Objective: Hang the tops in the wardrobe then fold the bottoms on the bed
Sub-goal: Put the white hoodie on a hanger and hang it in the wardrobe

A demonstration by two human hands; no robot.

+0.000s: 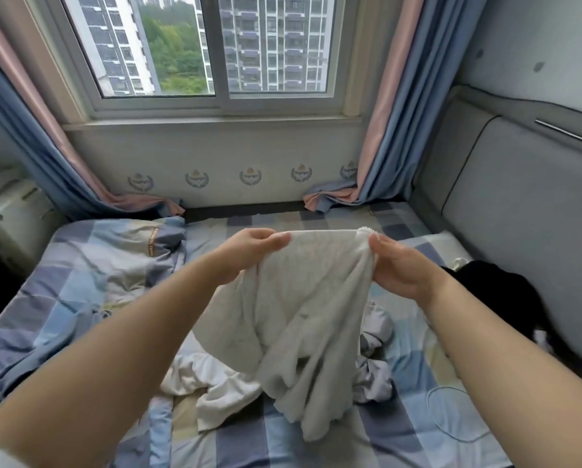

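Left hand (249,251) grip: pinching the upper left edge of the pale grey garment (303,305). The garment hangs above the bed (80,298), over a white garment (212,383) and a light grey garment (374,373). Right hand (401,268) grip: pinching the upper right edge. A black garment (506,292) lies far right.

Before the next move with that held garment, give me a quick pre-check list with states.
1. Left hand grips the top edge of the light grey garment: ok.
2. Right hand grips the other corner: ok.
3. Edge between the hands spread out: ok.
4. Garment clear of the pile: not ok, its lower part hangs over the white garment on the bed.
5. Top or bottom: cannot tell.
6. Wardrobe and hanger within reach: cannot tell, neither is in view.
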